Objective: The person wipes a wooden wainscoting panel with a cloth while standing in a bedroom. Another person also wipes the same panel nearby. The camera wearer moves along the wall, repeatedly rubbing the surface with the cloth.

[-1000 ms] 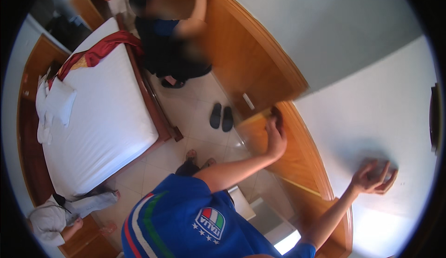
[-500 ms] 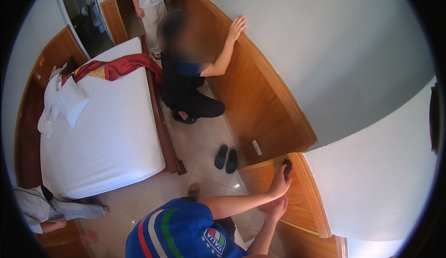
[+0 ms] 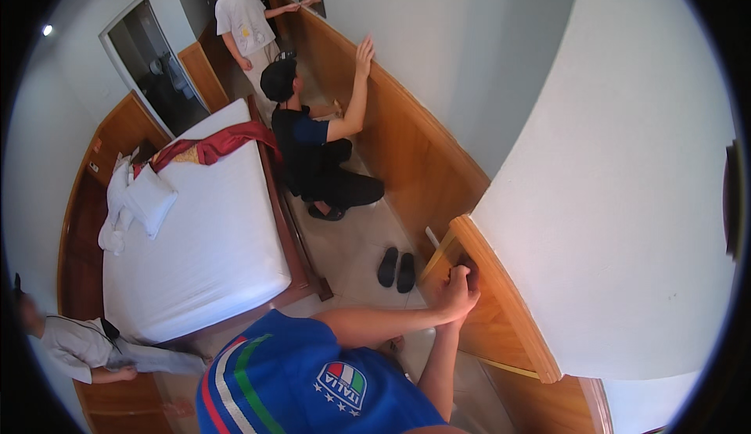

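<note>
"Two bare hands head our list; how do we enter the left hand point(image 3: 458, 303)?"

"Grip clenched, grasping one small dark object point(image 3: 472, 271), reddish-brown, largely covered, so its kind we cannot make out. Location: right before the face of a low wooden panel point(image 3: 493, 332), beside the moulded trim point(image 3: 510, 301) along its top. Whether object and wood touch, we cannot tell."

"And the right hand point(image 3: 450, 324)?"

"Close under the left and mostly hidden by it. State of grip: we cannot tell. Both forearms point(image 3: 391, 328) extend from one blue shirt point(image 3: 305, 391), striped red, white and green."

"Furnishings?"

"White wall point(image 3: 618, 223), one, above the trim. Black slippers point(image 3: 396, 270), one pair, side by side on the tiled floor point(image 3: 352, 234). Bed point(image 3: 195, 270), one, white-sheeted; upon it we count a white pillow point(image 3: 152, 199) and a red cloth point(image 3: 227, 143) with a golden part."

"Persons besides?"

"Three. One co-worker point(image 3: 293, 141), dark clothes, black cap, crouching by the farther panelling point(image 3: 422, 168), a raised hand point(image 3: 364, 55) near its top edge. One standing person point(image 3: 246, 23), pale top, beyond the croucher. One more person point(image 3: 78, 348), light shirt, at our left, near the bed."
</note>
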`<state>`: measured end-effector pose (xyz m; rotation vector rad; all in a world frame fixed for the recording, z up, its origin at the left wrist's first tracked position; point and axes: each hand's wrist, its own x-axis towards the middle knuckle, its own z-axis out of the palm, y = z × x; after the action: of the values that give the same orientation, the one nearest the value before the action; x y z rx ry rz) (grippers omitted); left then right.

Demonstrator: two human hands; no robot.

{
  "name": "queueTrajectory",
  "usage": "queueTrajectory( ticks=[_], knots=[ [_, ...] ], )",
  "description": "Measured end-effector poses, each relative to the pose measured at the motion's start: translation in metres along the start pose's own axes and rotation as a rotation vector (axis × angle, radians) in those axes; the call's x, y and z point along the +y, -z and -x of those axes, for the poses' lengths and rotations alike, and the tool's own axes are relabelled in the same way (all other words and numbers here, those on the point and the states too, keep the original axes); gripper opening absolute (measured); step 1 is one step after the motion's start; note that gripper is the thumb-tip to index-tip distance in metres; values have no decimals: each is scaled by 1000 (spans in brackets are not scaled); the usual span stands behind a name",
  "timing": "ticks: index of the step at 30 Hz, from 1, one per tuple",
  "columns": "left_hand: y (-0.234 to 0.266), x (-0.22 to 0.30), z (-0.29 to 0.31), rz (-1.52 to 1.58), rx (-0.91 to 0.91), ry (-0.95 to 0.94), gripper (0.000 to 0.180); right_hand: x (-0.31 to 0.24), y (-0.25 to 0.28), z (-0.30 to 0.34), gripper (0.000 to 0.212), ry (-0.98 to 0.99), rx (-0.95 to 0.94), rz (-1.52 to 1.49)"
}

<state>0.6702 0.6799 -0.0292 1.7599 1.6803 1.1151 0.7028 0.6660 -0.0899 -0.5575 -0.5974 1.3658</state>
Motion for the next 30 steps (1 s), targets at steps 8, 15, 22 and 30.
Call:
queueTrajectory(
  ticks=[8, 15, 22, 30],
  knots=[
    [-6, -42, -28, 394, 102, 247, 37, -1, -25, -1, 36, -175, 288, -10],
    [19, -32, -62, 363, 96, 182, 35, 24, 1, -37, 40, -216, 290, -286],
    [-5, -12, -15, 307, 57, 153, 40, -2, 31, 4, 47, -123, 152, -265],
    [-51, 39, 74, 555, -222, 46, 36, -70, 65, 79, 48, 21, 369, -82]
  ],
)
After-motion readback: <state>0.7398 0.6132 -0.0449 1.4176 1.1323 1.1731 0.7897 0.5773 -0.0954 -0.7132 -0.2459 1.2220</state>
